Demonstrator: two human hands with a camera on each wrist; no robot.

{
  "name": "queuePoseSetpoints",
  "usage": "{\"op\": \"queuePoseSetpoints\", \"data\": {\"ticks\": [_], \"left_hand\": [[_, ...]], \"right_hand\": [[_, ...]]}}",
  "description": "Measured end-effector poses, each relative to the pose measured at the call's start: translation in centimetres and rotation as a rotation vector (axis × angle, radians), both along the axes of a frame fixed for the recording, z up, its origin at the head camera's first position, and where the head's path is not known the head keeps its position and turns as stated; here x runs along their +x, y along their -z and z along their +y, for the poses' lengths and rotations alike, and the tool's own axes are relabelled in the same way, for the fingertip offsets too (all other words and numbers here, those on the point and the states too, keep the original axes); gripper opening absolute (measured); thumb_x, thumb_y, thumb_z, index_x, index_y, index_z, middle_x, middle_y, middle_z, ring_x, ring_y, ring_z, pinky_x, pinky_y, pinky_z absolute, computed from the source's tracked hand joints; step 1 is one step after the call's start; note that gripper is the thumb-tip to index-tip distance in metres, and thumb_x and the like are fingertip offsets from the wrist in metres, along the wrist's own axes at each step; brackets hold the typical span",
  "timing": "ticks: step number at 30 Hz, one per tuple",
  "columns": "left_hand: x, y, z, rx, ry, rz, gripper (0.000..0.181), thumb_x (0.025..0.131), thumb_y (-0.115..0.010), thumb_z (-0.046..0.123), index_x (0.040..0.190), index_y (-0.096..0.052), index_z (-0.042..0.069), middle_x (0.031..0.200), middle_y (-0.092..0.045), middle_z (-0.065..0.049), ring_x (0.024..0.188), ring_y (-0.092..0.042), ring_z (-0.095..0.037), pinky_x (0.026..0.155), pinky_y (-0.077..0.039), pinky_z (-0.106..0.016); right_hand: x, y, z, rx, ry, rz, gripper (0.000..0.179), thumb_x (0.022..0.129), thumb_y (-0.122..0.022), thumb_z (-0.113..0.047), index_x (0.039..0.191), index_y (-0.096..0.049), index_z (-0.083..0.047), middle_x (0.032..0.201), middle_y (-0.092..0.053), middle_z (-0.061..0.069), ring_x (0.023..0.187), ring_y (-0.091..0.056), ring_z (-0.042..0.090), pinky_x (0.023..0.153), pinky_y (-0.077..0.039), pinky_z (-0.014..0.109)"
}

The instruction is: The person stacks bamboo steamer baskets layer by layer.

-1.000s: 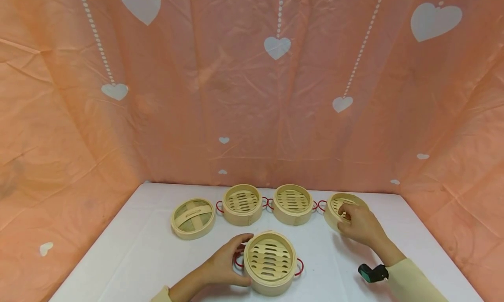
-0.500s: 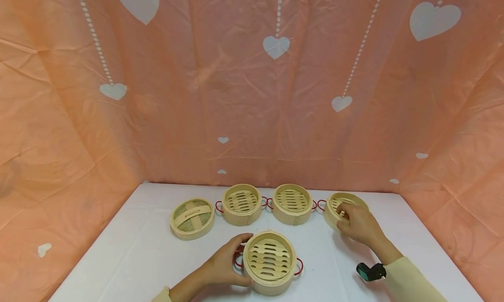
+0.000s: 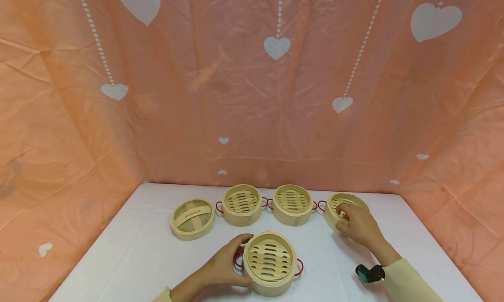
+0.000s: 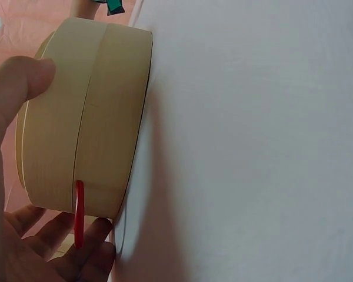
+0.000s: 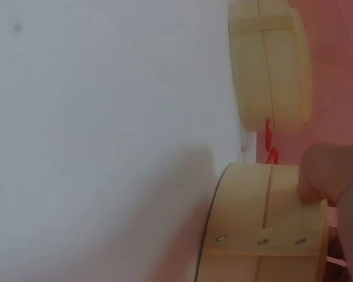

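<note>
In the head view, my left hand grips the left side of the front bamboo steamer basket, thumb on the near wall and fingers behind. The left wrist view shows this basket on the white cloth, its red wire handle between thumb and fingers. My right hand pinches the near rim of the rightmost back steamer basket, fingertips reaching inside over the slatted floor. Up close in the right wrist view, the right thumb presses the outer wall of that basket, above its staples.
Two more steamer baskets, one left of centre and one in the middle, stand in the back row with red handles. A round woven lid lies left of them. Orange cloth with white hearts encloses the white table.
</note>
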State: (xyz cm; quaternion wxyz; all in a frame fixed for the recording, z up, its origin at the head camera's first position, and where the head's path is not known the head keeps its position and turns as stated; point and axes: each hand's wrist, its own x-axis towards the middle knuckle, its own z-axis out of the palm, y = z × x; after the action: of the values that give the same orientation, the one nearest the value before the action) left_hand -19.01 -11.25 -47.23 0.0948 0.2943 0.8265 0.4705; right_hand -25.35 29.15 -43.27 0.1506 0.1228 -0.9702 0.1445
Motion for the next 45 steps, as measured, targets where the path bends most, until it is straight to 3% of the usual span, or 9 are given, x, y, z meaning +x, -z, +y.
{"op": "queuePoseSetpoints", "data": {"ticks": [20,28,38,45], "left_hand": [[0.0,0.3,0.3,-0.013,-0.018,0.014,0.098,0.066,-0.086,0.036,0.145,-0.033,0.012,0.14,-0.047,-0.008,0.115,-0.057,-0.014,0.102,-0.046,-0.03],[0.1,0.3,0.4,-0.039,-0.033,0.028,0.099,0.066,-0.086,0.038,0.146,-0.033,0.01,0.139,-0.048,-0.007,0.115,-0.056,-0.014,0.102,-0.046,-0.032],[0.1,0.3,0.4,-0.056,-0.057,0.042,0.098,0.065,-0.085,0.04,0.145,-0.034,0.014,0.138,-0.049,-0.004,0.115,-0.056,-0.013,0.102,-0.046,-0.032],[0.0,0.2,0.5,-0.04,-0.051,0.064,0.097,0.065,-0.086,0.039,0.144,-0.035,0.014,0.138,-0.05,-0.004,0.116,-0.056,-0.013,0.103,-0.045,-0.031]], "right_hand": [[0.3,-0.3,0.3,0.005,-0.008,0.157,0.025,0.067,-0.069,-0.014,0.091,-0.062,-0.015,0.069,-0.047,-0.004,0.068,-0.043,0.015,0.06,-0.033,0.031],[1.0,-1.6,-0.2,0.0,0.002,0.157,0.024,0.07,-0.069,-0.015,0.093,-0.063,-0.016,0.074,-0.051,-0.002,0.073,-0.046,0.015,0.061,-0.036,0.032],[1.4,-3.0,-1.1,-0.002,-0.047,0.318,0.024,0.065,-0.069,-0.014,0.088,-0.065,-0.017,0.072,-0.047,-0.006,0.068,-0.043,0.01,0.06,-0.033,0.032],[1.9,-3.9,-2.0,-0.016,-0.085,0.372,0.023,0.063,-0.069,-0.014,0.086,-0.066,-0.019,0.071,-0.046,-0.008,0.065,-0.038,0.008,0.059,-0.029,0.029]]}}
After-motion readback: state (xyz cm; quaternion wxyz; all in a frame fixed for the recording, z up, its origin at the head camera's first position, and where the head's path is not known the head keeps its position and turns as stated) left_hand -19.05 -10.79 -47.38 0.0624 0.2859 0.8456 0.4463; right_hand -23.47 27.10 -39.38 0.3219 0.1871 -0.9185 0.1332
